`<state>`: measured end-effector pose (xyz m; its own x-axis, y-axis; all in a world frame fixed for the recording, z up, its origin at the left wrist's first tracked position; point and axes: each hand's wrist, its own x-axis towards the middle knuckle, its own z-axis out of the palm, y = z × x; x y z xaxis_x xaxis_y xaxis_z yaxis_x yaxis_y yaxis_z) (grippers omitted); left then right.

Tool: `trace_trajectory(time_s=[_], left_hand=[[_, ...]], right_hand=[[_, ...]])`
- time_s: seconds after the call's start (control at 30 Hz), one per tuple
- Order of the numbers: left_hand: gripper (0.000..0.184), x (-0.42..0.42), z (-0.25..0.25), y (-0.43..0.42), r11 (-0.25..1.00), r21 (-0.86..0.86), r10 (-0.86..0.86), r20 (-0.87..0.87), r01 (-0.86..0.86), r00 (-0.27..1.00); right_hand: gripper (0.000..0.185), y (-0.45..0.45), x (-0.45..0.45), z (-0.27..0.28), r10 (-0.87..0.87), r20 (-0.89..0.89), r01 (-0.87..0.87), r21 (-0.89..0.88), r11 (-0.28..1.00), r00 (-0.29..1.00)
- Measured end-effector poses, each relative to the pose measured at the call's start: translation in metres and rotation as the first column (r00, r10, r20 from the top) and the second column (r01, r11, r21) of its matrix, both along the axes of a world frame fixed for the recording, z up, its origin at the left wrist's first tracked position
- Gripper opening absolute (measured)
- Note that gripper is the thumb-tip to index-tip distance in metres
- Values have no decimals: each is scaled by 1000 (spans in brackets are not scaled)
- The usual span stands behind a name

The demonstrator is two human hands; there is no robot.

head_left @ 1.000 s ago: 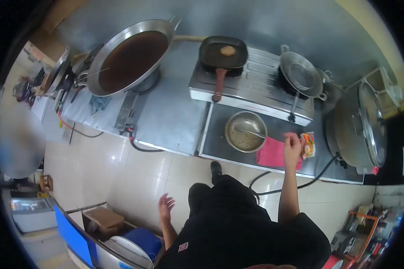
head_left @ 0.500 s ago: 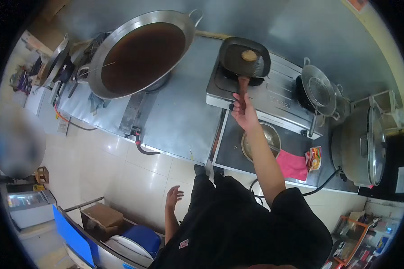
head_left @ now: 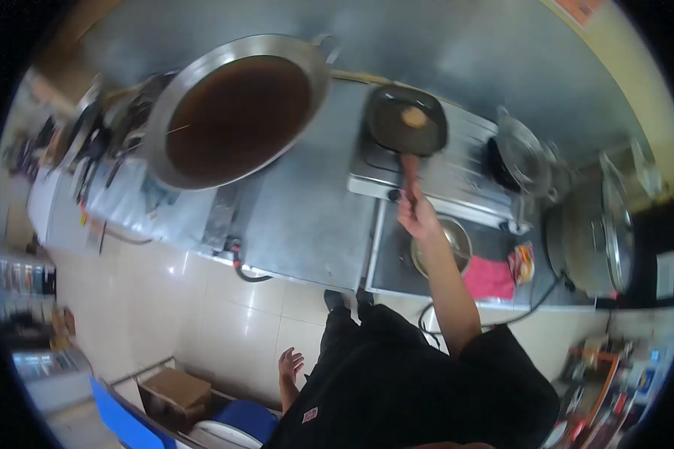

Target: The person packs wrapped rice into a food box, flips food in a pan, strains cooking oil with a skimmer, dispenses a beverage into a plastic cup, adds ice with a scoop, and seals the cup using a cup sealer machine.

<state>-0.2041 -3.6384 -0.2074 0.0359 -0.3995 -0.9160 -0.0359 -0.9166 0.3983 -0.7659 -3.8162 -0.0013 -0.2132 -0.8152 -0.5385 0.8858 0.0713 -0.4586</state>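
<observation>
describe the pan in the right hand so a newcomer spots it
Find the silver stove, right of the huge wok of dark liquid. At its left end, the right hand grips the brownish handle of a dark pan holding a tan piece. Squared corners set it apart from the round cookware at the other end.

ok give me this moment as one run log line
right hand: gripping frying pan by handle | left hand: nothing held | pan: one pale piece of food inside

Head-worn view, facing forward and down
</observation>
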Motion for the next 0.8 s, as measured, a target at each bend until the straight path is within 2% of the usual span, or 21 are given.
trace_trajectory(time_s=[0.13, 0.2, 0.23, 0.3, 0.37, 0.4, 0.43, 0.47, 0.5, 0.53, 0.57, 0.6, 0.63, 0.67, 0.7, 0.73, 0.8], left_hand=[[42, -3, -6, -29, 970, -34, -242, -35, 241, 970], [43, -12, -6, -47, 965, -20, -262, -32, 261, 965], [43, -16, -1, -54, 968, -16, -251, -27, 250, 968], [43, -21, 6, -68, 947, -55, -318, -22, 317, 948], [38, -43, 31, -87, 942, -61, -332, -35, 329, 943], [36, -57, 46, -97, 880, -89, -470, -20, 467, 882], [33, -70, 60, -106, 797, -109, -598, 1, 594, 802], [31, -86, 80, -115, 693, -123, -714, 24, 711, 700], [24, -120, 114, -121, 636, -105, -761, 84, 765, 644], [22, -145, 113, -123, 468, -400, -837, 86, 788, 540], [22, -166, 116, -123, 502, -359, -855, -70, 787, 514], [24, -201, 141, -125, 528, -304, -849, -218, 793, 482], [28, -231, 138, -120, 261, -526, -965, -138, 809, 222], [30, -261, 127, -116, 175, -498, -964, -262, 849, 46], [29, -292, 115, -106, 100, -449, -935, -347, 888, -70], [29, -317, 105, -89, 9, -400, -882, -435, 916, -182], [28, -356, 113, -50, -273, -402, -841, -342, 874, -419]], right_hand=[[43, -21, -24, -12, -13, 0, 13, -122, 992, 1000], [44, -10, -3, 24, -193, -57, 195, 29, 980, 979], [45, 9, -7, 7, -128, -216, 147, 74, 986, 968], [44, 50, 14, 19, -133, -619, 314, 192, 930, 774], [42, 111, 19, 22, -123, -816, 283, 51, 958, 564], [39, 142, 15, 17, -125, -834, 309, 58, 949, 538], [39, 176, 6, 8, -171, -877, 363, 4, 932, 449], [40, 213, -10, 8, -120, -895, 385, 61, 921, 429], [42, 245, -27, 8, -71, -911, 412, 114, 904, 407], [44, 267, -37, 18, -101, -922, 502, 109, 858, 374], [46, 289, -43, 28, -134, -932, 604, 104, 790, 337], [37, 316, -48, 29, -135, -938, 647, 112, 755, 320], [30, 335, -36, 38, -122, -960, 706, 96, 702, 253], [24, 358, -23, 51, -100, -981, 775, 66, 628, 165], [19, 394, -2, 48, -132, -978, 784, 47, 619, 163], [18, 418, 24, 45, -167, -975, 843, 34, 537, 146], [15, 461, 93, 43, -79, -981, 908, 134, 397, 179]])
